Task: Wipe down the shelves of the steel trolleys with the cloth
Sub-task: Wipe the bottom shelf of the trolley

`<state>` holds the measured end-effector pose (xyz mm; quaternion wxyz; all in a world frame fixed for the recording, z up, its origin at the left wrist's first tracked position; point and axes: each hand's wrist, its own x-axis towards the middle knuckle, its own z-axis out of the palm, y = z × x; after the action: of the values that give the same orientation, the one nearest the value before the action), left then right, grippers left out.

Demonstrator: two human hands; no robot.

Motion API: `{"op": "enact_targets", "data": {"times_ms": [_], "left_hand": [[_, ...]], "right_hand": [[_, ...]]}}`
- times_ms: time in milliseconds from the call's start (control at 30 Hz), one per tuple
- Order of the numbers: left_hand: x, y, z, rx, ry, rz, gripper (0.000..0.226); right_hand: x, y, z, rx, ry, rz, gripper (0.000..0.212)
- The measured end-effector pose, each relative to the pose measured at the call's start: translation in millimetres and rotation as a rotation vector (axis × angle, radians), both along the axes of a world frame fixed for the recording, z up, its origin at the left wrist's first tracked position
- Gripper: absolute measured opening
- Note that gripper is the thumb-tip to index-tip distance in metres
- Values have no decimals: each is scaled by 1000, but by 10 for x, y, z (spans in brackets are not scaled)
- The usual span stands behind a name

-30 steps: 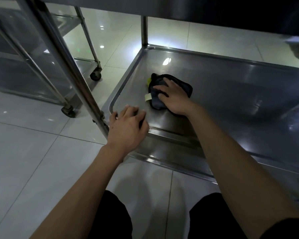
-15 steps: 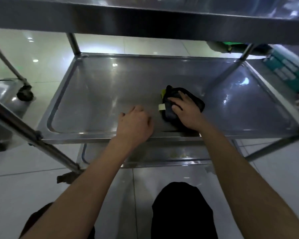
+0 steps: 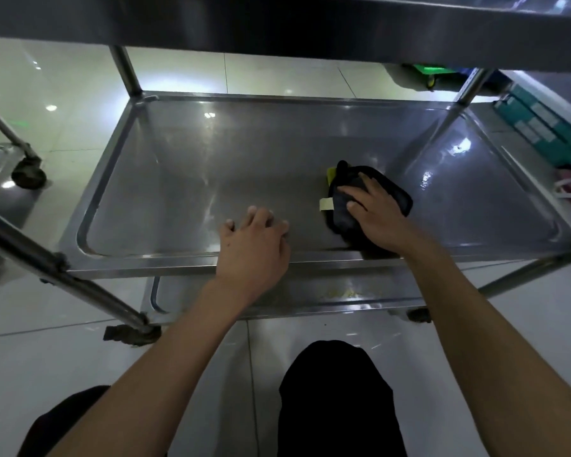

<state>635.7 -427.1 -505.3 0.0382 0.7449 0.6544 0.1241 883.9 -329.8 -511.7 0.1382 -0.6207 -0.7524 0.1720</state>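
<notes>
My right hand (image 3: 378, 214) presses flat on the dark cloth (image 3: 370, 199), fingers spread straight over it, near the front edge of the middle shelf (image 3: 211, 166), right of centre. My left hand (image 3: 253, 247) rests over the shelf's front rim, fingers loosely bent and a little apart, holding nothing. The upper shelf (image 3: 277, 24) overhangs above. A second trolley's caster (image 3: 28, 171) stands off the left edge; teal boxes (image 3: 541, 123) lie past the right edge.
</notes>
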Motion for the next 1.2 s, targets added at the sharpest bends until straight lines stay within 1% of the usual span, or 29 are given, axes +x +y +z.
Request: {"op": "enact_targets", "data": {"times_ms": [133,233,267,367,467,567,733,833,967,1067,1200], "left_hand": [[-118,-124,-15,25,-24,-22,31],[-293,-50,90,-47,-38,-83,30],[-391,-15,144,-59,-45,-69,30],[-808,2,238,39,-60,112,32],[-1206,-134,191,44,35,250,29],[-1501,-268,120,38,30,306,29],[-1656,-359,105,-6,54,229,44],[-1739,-392,86,-13,68,236,42],[-1850,-435,16,-11,69,254,42],[-1885,-506,25,-53,102,275,46],[-1944,-628,30,-52,122,297,48]], "right_hand": [[-89,-172,38,9,5,-12,40],[-123,-232,87,21,17,-18,41],[-127,-222,107,3,31,-20,42],[-211,-107,139,-82,28,-21,49],[-492,36,114,-135,21,-6,54],[-879,163,64,-153,-23,71,53],[-1652,367,56,-189,-45,214,54],[-2273,451,78,-208,-34,297,59],[-3090,449,55,-165,-28,415,54],[-3578,408,41,-183,5,517,56],[-4126,308,45,-191,41,629,57]]}}
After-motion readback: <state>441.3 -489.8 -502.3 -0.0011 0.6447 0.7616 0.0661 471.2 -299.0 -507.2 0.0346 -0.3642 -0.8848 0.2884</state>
